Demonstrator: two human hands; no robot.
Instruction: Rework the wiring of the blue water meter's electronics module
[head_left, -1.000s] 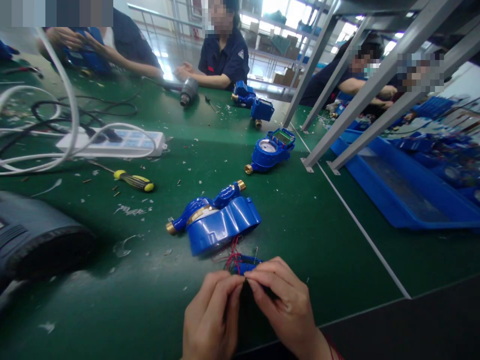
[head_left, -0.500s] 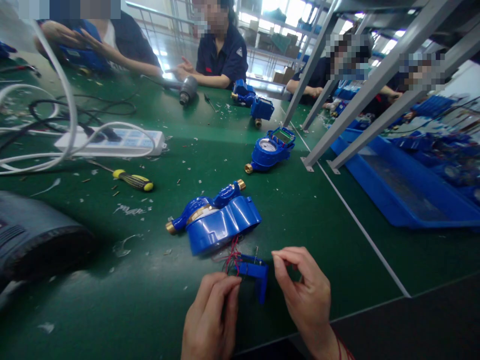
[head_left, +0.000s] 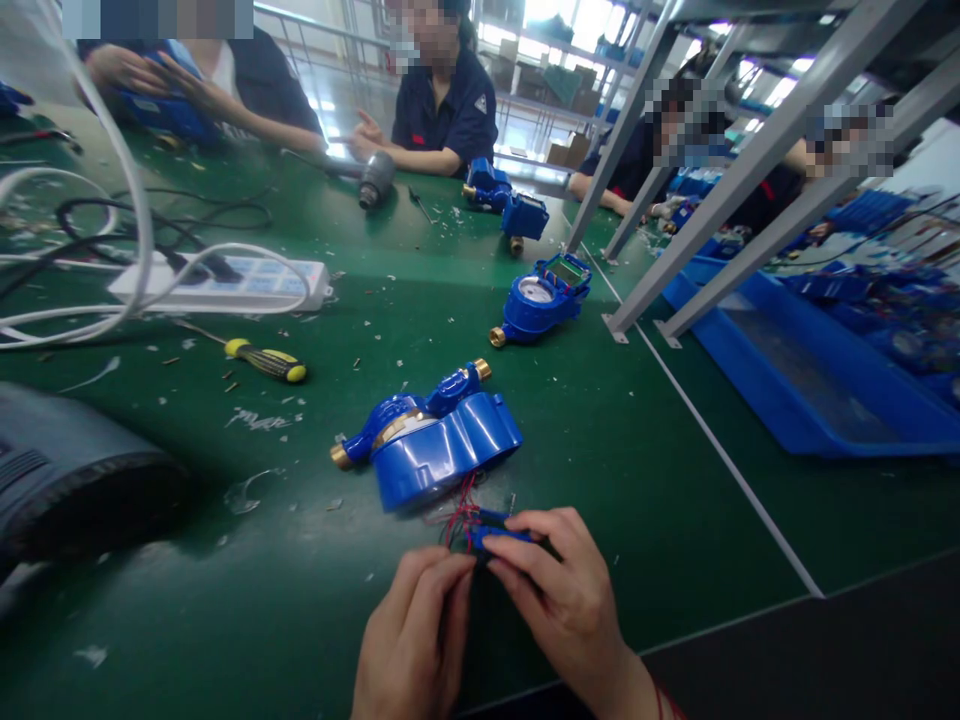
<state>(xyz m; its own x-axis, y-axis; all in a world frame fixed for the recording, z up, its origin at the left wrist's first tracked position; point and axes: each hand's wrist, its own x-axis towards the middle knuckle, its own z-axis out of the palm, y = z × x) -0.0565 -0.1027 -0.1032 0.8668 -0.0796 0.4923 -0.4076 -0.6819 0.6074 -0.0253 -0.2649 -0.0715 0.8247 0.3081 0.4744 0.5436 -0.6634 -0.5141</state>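
Observation:
A blue water meter [head_left: 442,450] with brass pipe ends lies tipped on its side in front of me. Red and black wires [head_left: 463,515] come out from under its housing and run down to a small blue plastic part [head_left: 491,535]. My left hand [head_left: 416,625] is closed in a pinch at the lower end of the wires; its fingertips partly hide what they grip. From the right, my right hand [head_left: 570,590] has its fingers closed over the blue plastic part and covers most of it. Both hands' fingertips are close together.
Another blue meter [head_left: 536,295] stands farther back, with more meters [head_left: 517,215] behind it. On the left are a yellow-black screwdriver [head_left: 266,360], a power strip [head_left: 255,285] and a grey tool [head_left: 75,470]. A blue tray [head_left: 795,400] and metal posts [head_left: 690,200] are right. Co-workers sit opposite.
My right hand has moved left and down onto the blue plastic part, which stood uncovered before. My left hand has stayed nearly in place, shifting slightly left.

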